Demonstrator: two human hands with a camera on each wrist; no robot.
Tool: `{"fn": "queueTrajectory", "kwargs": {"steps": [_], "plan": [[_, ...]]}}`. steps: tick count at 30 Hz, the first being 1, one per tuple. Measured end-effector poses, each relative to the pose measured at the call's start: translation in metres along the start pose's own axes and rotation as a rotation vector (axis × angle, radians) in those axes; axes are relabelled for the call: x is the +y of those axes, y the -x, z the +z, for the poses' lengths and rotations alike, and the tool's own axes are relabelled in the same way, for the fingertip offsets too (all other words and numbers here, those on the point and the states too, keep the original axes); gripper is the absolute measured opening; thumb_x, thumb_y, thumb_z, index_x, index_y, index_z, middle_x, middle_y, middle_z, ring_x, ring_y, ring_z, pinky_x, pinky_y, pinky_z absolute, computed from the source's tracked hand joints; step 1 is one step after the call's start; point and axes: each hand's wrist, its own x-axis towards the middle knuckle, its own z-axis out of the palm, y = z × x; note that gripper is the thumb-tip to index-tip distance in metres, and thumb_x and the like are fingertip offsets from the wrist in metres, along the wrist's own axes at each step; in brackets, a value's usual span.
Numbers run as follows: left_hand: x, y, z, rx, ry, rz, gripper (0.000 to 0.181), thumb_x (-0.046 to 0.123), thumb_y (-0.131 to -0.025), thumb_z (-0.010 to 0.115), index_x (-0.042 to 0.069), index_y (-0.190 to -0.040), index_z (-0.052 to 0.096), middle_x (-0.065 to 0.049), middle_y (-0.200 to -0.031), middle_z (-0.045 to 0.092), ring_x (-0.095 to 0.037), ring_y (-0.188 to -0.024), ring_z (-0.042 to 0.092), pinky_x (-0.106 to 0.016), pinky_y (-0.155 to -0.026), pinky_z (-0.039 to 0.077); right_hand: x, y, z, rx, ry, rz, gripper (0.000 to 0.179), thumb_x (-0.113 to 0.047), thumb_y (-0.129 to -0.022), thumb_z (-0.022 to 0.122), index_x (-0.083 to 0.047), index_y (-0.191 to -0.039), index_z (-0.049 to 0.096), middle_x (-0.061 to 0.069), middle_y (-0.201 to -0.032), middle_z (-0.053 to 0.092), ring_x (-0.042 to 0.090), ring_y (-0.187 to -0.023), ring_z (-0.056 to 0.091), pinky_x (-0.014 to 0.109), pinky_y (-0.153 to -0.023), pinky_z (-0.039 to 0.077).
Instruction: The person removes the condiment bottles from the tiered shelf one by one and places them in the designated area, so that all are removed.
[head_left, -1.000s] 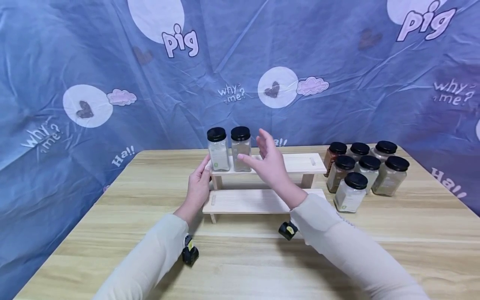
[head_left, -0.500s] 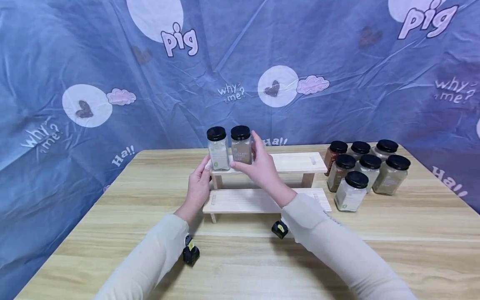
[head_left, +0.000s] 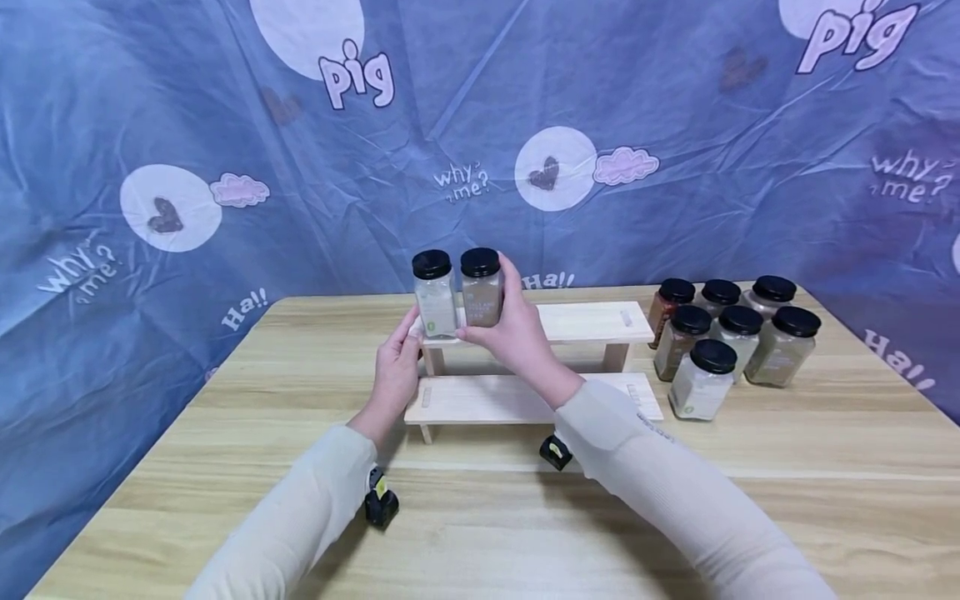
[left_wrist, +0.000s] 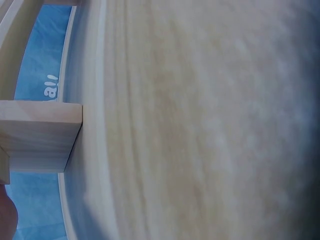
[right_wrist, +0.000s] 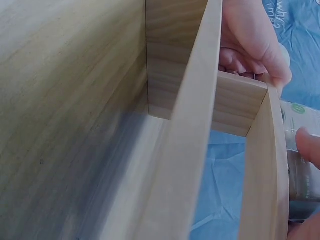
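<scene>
A two-tier wooden shelf rack [head_left: 532,400] stands on the table. On its upper tier, at the left, a spice jar of pale powder [head_left: 436,304] stands upright. My right hand [head_left: 522,335] grips the black-lidded spice jar of brown powder [head_left: 482,302] beside it, thumb in front and fingers round the far side. My left hand [head_left: 395,372] holds the left end of the upper tier. In the right wrist view, the left hand's [right_wrist: 250,30] fingers curl at that wooden end. The left wrist view shows mostly tabletop and a rack leg [left_wrist: 40,135].
Several more black-lidded spice jars [head_left: 702,383] stand grouped on the table [head_left: 225,450] right of the rack. A blue printed cloth [head_left: 337,192] hangs behind the table. Both wrists wear small black cameras.
My right hand has moved left and closed round the brown-powder jar, which it stood apart from earlier. The left hand stays at the rack's end.
</scene>
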Motion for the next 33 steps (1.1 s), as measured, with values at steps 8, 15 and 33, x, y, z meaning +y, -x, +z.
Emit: {"fn": "queueTrajectory", "kwargs": {"steps": [8,15,33], "plan": [[0.0003,-0.0018,0.0003,-0.004,0.007,-0.005,0.041,0.013,-0.099,0.039,0.015,-0.14,0.041,-0.008,-0.141,0.043,-0.022,-0.125,0.045,-0.032,-0.102,0.042,-0.0027,-0.0016,0.0023,0.043,0.004,0.025,0.108,-0.012,-0.062,0.085,-0.021,-0.146,0.018,0.016,-0.118,0.058,0.033,-0.102,0.057,0.044,-0.092,0.046],[0.0035,-0.0024,0.0017,-0.018,0.043,-0.004,0.042,0.015,-0.099,0.038,0.017,-0.141,0.041,-0.009,-0.143,0.042,-0.024,-0.127,0.044,-0.035,-0.103,0.041,-0.0039,-0.0029,0.0006,0.064,-0.015,0.037,0.105,-0.011,-0.063,0.084,-0.02,-0.146,0.02,0.014,-0.121,0.057,0.031,-0.103,0.057,0.043,-0.092,0.047],[-0.0019,0.0014,0.0026,0.0,0.074,0.0,0.043,0.011,-0.099,0.037,0.016,-0.141,0.041,-0.011,-0.142,0.041,-0.025,-0.127,0.043,-0.034,-0.102,0.041,0.0015,0.0011,0.0047,0.1,-0.068,0.013,0.1,-0.01,-0.06,0.083,-0.024,-0.143,0.028,0.011,-0.115,0.06,0.027,-0.098,0.058,0.04,-0.088,0.048]]}}
